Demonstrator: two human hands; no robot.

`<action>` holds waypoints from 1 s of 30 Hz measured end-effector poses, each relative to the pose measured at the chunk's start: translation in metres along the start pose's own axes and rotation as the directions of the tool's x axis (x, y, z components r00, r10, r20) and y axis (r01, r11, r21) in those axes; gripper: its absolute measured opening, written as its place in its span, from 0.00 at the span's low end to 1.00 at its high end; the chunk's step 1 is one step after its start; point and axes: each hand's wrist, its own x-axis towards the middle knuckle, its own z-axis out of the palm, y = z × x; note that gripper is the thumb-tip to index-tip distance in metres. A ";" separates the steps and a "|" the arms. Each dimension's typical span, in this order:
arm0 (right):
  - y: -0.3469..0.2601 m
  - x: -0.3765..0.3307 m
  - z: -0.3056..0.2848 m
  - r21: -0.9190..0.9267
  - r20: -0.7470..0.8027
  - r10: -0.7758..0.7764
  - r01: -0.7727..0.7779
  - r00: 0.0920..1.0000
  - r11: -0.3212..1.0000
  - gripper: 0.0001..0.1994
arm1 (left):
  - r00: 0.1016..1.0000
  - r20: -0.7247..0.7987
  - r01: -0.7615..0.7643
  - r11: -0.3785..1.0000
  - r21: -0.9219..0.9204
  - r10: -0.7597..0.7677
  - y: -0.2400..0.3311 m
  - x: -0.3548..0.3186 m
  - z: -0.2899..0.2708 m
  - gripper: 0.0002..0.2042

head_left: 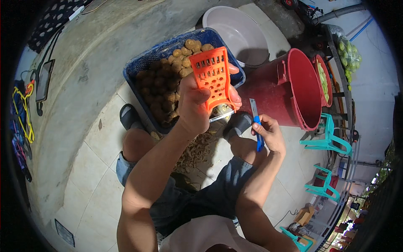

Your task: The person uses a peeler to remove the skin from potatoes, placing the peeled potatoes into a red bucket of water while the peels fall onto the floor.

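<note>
My left hand (194,110) is raised over my knees and grips an orange slotted plastic grater (212,77), held upright with its face toward me. My right hand (268,133) is lower and to the right, closed around a blue-handled knife (257,125) with its blade pointing up. Behind the grater sits a blue plastic basket (142,70) filled with brown round tubers (166,90). A heap of brown peelings (196,151) lies on the floor between my knees.
A red bucket (300,90) stands to the right beside a red bowl of green produce (324,80). A pale basin (239,33) sits behind the basket. Turquoise plastic chairs (327,140) stand at right. A grey concrete wall (88,59) curves along the left.
</note>
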 end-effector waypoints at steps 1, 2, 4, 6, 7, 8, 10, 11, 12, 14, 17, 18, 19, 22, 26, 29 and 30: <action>0.003 -0.001 -0.002 0.000 0.001 -0.001 0.001 1.000 1.000 0.12 | 1.000 0.001 -0.006 1.000 -0.018 0.006 0.000 0.000 0.000 0.34; 0.007 -0.001 -0.004 0.028 0.008 0.026 -0.026 1.000 0.999 0.10 | 1.000 0.002 -0.012 0.999 -0.036 0.012 -0.001 0.000 0.000 0.33; 0.007 -0.002 -0.003 0.059 0.021 0.049 -0.050 0.999 0.997 0.10 | 0.999 0.023 -0.026 1.000 -0.008 0.026 -0.004 -0.001 0.000 0.30; 0.001 -0.003 0.001 0.162 -0.160 0.039 -0.013 0.986 0.987 0.10 | 0.998 0.042 -0.041 0.999 0.025 0.040 -0.008 -0.002 -0.002 0.27; 0.001 -0.003 0.003 0.174 -0.245 -0.033 0.077 0.969 0.982 0.10 | 0.979 0.104 0.175 0.984 0.027 -0.177 -0.009 -0.002 -0.004 0.24; 0.003 -0.001 0.001 0.209 -0.265 -0.070 0.128 0.962 0.969 0.10 | 0.910 0.158 0.381 0.924 0.041 -0.383 -0.013 -0.004 -0.008 0.20; 0.010 0.002 -0.001 0.261 -0.303 -0.158 0.242 0.940 0.935 0.13 | 0.757 -0.048 0.629 0.706 0.325 -0.652 -0.038 -0.020 -0.009 0.19; 0.001 0.002 0.006 0.265 -0.298 -0.162 0.245 0.941 0.933 0.13 | 0.670 0.015 0.666 0.610 0.429 -0.742 -0.040 -0.018 -0.007 0.18; -0.008 0.001 0.015 0.262 -0.292 -0.210 0.290 0.933 0.920 0.14 | 0.565 0.063 0.679 0.506 0.532 -0.823 -0.042 -0.017 -0.004 0.19; -0.024 -0.003 0.031 0.261 -0.204 -0.232 0.281 0.951 0.923 0.15 | 0.507 0.114 0.612 0.450 0.650 -0.854 -0.050 -0.022 -0.004 0.20; -0.012 -0.004 0.027 0.173 -0.053 -0.162 0.169 0.985 0.970 0.14 | 0.479 0.119 0.593 0.420 0.687 -0.870 -0.052 -0.027 -0.004 0.19; -0.010 -0.006 0.025 0.113 -0.009 -0.110 0.110 0.994 0.987 0.14 | 0.432 0.115 0.691 0.410 0.595 -0.894 -0.052 -0.026 -0.006 0.19; -0.011 -0.007 0.025 0.048 0.036 -0.059 0.057 0.998 0.997 0.14 | 0.388 0.115 0.777 0.392 0.493 -0.914 -0.050 -0.025 -0.007 0.19; -0.012 -0.009 0.031 -0.044 0.073 -0.078 0.081 0.994 0.996 0.14 | 0.401 0.093 0.843 0.407 0.352 -0.911 -0.058 -0.029 -0.012 0.20; 0.014 -0.005 0.021 -0.008 -0.091 -0.020 0.019 0.996 1.000 0.10 | 0.556 -0.059 0.791 0.506 0.344 -0.829 -0.086 -0.037 -0.030 0.20; 0.027 -0.002 0.000 -0.068 -0.246 -0.086 0.071 0.965 0.995 0.09 | 0.639 -0.326 0.746 0.459 0.482 -0.697 -0.108 -0.043 -0.057 0.15; 0.032 -0.002 -0.007 -0.080 -0.291 -0.076 0.055 0.954 0.995 0.09 | 0.687 -0.401 0.700 0.403 0.590 -0.606 -0.115 -0.049 -0.068 0.13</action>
